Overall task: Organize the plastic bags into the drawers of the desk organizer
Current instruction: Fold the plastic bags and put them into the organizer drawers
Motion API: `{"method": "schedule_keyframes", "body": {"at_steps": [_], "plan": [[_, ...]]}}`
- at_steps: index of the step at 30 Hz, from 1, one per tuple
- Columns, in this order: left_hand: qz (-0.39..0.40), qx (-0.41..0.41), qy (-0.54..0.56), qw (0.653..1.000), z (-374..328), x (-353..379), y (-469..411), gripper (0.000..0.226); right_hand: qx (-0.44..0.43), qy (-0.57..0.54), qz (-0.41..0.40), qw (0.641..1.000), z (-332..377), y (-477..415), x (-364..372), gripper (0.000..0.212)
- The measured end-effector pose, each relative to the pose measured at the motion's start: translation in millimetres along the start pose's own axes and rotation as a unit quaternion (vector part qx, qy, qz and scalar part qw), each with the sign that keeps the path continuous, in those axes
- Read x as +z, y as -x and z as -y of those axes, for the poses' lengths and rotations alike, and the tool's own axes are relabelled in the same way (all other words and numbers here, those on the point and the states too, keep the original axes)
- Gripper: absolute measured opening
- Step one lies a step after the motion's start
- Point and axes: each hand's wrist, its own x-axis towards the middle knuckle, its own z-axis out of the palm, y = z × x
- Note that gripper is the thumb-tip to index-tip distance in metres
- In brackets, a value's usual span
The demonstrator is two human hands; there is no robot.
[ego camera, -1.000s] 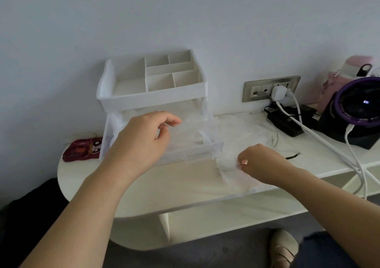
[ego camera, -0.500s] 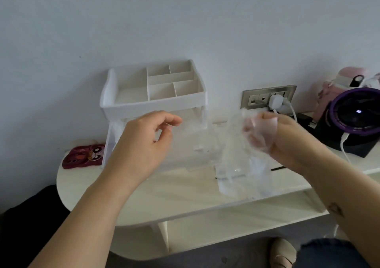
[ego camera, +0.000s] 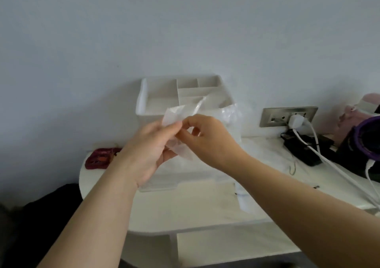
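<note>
Both hands met in the air in front of the desk organizer (ego camera: 160,103), one clear plastic bag (ego camera: 181,111) between them. Left hand (ego camera: 150,146): fingers curled, thumb and fingertips pinching the bag's lower part. Right hand (ego camera: 207,138): fingers curled, pinching the same bag just beside the left thumb. The bag was off the desk (ego camera: 185,212), its free end standing up across the organizer's top tray. The lower drawer (ego camera: 164,185) stood pulled out beneath the hands; its contents could not be told through the clear plastic. Another bag (ego camera: 243,202) lay flat on the desk, right of the drawer.

Judged step: flattening or folding the bag before stowing it. To do it well: draw the two pinches apart to smooth the film, press the air out, fold narrower than the drawer, lower it in flat. Risk: thin film may spring open and catch on the drawer front at closing
</note>
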Motion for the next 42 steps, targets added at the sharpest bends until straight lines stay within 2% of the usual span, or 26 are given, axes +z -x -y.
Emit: {"method": "schedule_keyframes", "body": {"at_steps": [1, 3, 8, 10, 12, 15, 19, 21, 23, 25, 27, 29, 31, 36, 38, 42], "plan": [[-0.028, -0.009, -0.042, 0.999, 2.6, -5.0, -1.6, 0.014, 0.001, 0.017, 0.027, 1.0, -4.0, -2.7, 4.3, 0.015], [-0.045, -0.014, -0.163, 0.986, 5.1, -9.7, -5.6, 0.015, 0.004, 0.049, 0.056, 0.997, -13.6, -4.4, 6.1, 0.017], [-0.053, 0.008, -0.358, 0.932, 1.7, -14.4, -3.2, 0.036, -0.008, 0.144, 0.065, 0.987, -27.3, -10.6, 2.3, 0.023], [-0.067, 0.031, -0.435, 0.897, 1.3, -15.7, -2.0, 0.055, -0.017, 0.197, 0.066, 0.978, -29.2, -14.2, -1.0, 0.026], [-0.111, 0.059, -0.533, 0.837, -0.5, -17.2, 0.0, 0.066, -0.015, 0.244, 0.097, 0.965, -30.0, -16.8, -2.2, 0.034], [-0.173, 0.094, -0.605, 0.771, -4.6, -18.6, 4.0, 0.061, 0.012, 0.266, 0.162, 0.95, -30.1, -20.6, 0.0, 0.047], [-0.22, 0.106, -0.634, 0.734, -6.4, -19.3, 7.5, 0.049, 0.042, 0.254, 0.225, 0.94, -28.4, -27.1, 3.0, 0.055], [-0.246, 0.175, -0.607, 0.735, -7.5, -14.5, 7.7, 0.038, 0.05, 0.235, 0.241, 0.94, -26.0, -29.7, 2.2, 0.054], [-0.203, 0.215, -0.57, 0.766, -7.8, -6.1, 5.4, 0.025, 0.035, 0.236, 0.227, 0.944, -22.2, -31.7, -0.8, 0.047], [-0.117, 0.166, -0.592, 0.78, -1.4, -0.3, 0.8, 0.026, -0.002, 0.268, 0.173, 0.948, -17.9, -32.8, -7.2, 0.035], [-0.022, 0.073, -0.643, 0.762, 8.8, -0.5, -4.0, 0.042, -0.023, 0.305, 0.141, 0.942, -15.5, -32.1, -13.4, 0.027], [0.052, 0.008, -0.662, 0.748, 12.7, -4.3, -7.5, 0.056, -0.012, 0.332, 0.152, 0.931, -16.4, -29.6, -16.7, 0.025], [0.088, -0.023, -0.653, 0.752, 11.8, -7.1, -11.4, 0.059, -0.009, 0.368, 0.168, 0.914, -17.5, -27.4, -17.8, 0.029], [0.082, -0.035, -0.625, 0.775, 10.3, -5.6, -19.0, 0.054, -0.037, 0.413, 0.222, 0.882, -18.7, -26.2, -15.8, 0.056], [0.079, -0.038, -0.617, 0.782, 11.6, -5.0, -19.8, 0.053, -0.023, 0.424, 0.255, 0.869, -20.6, -26.7, -14.1, 0.069], [0.069, -0.04, -0.633, 0.77, 14.0, -4.0, -18.9, 0.051, 0.04, 0.405, 0.307, 0.86, -26.5, -29.0, -15.2, 0.082]]}}
